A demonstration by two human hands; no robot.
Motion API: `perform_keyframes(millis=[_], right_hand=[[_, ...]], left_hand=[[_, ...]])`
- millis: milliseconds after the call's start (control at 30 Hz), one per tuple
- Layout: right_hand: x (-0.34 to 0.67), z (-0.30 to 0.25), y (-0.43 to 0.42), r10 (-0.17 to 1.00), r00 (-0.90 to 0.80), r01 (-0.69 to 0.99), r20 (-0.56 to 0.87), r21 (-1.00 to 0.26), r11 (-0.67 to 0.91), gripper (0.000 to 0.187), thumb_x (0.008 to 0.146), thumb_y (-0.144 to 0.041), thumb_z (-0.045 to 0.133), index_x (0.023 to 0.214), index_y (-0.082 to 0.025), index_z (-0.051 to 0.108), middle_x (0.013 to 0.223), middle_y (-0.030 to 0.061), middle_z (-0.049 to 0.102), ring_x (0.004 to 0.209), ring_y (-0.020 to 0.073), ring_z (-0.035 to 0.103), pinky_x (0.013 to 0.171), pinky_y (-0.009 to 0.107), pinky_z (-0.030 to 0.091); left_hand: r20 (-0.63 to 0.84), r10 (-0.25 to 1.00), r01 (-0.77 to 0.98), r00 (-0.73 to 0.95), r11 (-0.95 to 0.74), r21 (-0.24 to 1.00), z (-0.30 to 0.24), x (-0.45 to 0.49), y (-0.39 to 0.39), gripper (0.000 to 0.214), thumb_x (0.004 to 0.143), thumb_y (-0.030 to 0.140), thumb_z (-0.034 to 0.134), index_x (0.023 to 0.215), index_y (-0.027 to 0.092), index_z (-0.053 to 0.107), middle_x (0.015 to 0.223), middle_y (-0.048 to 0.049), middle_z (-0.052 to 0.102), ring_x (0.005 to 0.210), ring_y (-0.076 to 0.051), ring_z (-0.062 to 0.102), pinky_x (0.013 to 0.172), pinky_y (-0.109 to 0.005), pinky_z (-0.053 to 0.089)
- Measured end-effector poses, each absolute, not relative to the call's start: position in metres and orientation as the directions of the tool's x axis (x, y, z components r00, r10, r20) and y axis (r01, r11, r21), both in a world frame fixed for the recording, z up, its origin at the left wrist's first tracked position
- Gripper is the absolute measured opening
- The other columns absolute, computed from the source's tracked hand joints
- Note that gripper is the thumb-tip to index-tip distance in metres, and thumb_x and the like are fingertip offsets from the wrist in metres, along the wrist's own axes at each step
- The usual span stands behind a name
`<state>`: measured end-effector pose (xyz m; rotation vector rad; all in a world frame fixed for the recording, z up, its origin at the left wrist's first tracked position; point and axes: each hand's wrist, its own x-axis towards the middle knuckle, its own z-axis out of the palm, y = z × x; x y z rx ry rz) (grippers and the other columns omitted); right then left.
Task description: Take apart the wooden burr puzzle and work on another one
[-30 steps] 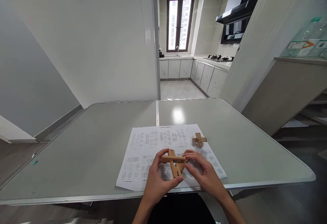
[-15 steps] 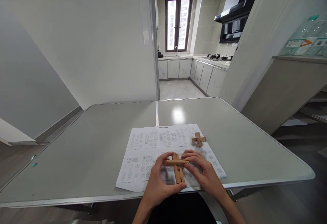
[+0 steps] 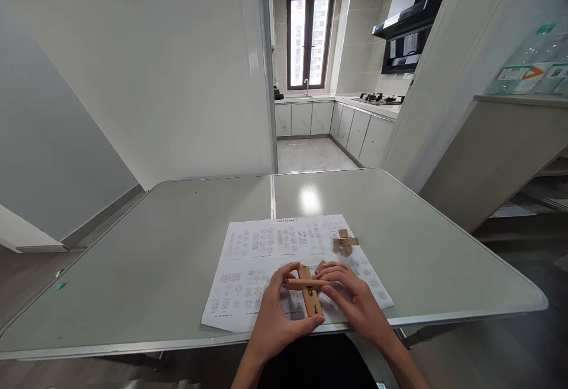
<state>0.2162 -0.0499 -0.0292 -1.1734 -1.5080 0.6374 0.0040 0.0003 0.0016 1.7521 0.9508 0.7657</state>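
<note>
The left hand is clamped on a long wooden block, thumb at its near end and fingers at its far end, with a dark curly mark showing near the thumb. A wooden crosspiece lies across that block, its left end close by the left fingers. The right hand has its thumb and fingertips gathered at the crosspiece's right end; whether they pinch it, or the partly hidden wooden piece beside those fingers, I cannot tell. All these pieces are over the near half of the printed sheet, right of its middle.

At the sheet's far right corner stands a finished-looking wooden cross, well apart from both hands, with one arm reaching to the sheet's edge. Rows of small diagrams cover the sheet, too fine to read. The grey-green table spreads out on both sides of it, and a small green bit sits far to its left. Past the sheet's far side is a kitchen with a window and a stove; clear bottles stand far off to its right.
</note>
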Motion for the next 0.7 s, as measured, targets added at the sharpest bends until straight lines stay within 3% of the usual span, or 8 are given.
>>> perform_keyframes(millis=[700], right_hand=[[0.208,-0.0344,-0.0534,0.856,0.154,0.585,0.494,-0.744,0.324,0.012,0.104,-0.032,0.061,0.1,-0.027,0.072,0.101,0.0049,0.073,0.102,0.0283,0.062,0.093,0.044,0.05]], left_hand=[[0.15,0.815,0.197,0.56,-0.306,0.931,-0.0038,0.0042,0.0009,0.086,0.065,0.031,0.095,0.139,0.035,0.051,0.136,-0.0067,0.056,0.121,-0.031,0.056,0.107,-0.051,0.046]])
